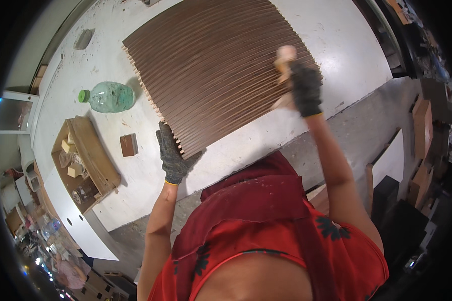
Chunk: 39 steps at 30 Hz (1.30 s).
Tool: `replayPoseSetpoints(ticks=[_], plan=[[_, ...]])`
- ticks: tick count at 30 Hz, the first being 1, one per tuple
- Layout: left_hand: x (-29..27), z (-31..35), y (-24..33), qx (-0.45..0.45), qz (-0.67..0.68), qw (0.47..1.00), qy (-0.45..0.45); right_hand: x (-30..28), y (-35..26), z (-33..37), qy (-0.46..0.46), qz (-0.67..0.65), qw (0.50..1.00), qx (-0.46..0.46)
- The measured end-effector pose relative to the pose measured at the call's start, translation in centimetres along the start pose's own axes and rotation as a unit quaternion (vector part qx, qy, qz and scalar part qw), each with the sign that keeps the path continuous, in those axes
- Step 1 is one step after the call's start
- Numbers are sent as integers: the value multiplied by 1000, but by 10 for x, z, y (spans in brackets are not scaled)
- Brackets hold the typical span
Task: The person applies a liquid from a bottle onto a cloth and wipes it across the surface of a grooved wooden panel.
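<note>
Panel (211,65) is lying on the table (349,47); left hand (174,156) is touching its corner, right hand (305,86) is showing blurred above; I cannot tell either's finger grip. Hard pushing could be skidding it

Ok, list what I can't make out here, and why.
All in the head view:
Right hand and whatever it may hold: blurred.
Part of the left hand: hidden by the ribbed panel.
Part of the panel's far edge: cut off by the picture's top.
Box floor: partly hidden by pale blocks.
</note>
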<state>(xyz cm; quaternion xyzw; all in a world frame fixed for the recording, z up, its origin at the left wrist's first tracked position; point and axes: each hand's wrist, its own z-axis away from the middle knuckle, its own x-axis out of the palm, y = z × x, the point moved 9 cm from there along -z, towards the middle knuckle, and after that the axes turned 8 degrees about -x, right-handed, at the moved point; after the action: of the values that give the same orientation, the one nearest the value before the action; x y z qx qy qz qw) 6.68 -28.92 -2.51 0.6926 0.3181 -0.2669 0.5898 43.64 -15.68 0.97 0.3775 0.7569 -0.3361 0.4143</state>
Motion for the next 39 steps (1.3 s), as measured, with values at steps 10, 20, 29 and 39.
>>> replayPoseSetpoints(ticks=[10,20,29,39], plan=[[-3,0,3,14,-38,999,18,25,-155,-5,-62,-71,986,-135],[1,-3,4,4,-11,1000,13,-24,-14,-13,-19,-84,996,28],[8,-1,-7,-7,-23,1000,-4,-38,28,6,21,-29,998,48],[8,0,-3,11,-29,999,7,-3,-34,10,-3,-34,995,97]])
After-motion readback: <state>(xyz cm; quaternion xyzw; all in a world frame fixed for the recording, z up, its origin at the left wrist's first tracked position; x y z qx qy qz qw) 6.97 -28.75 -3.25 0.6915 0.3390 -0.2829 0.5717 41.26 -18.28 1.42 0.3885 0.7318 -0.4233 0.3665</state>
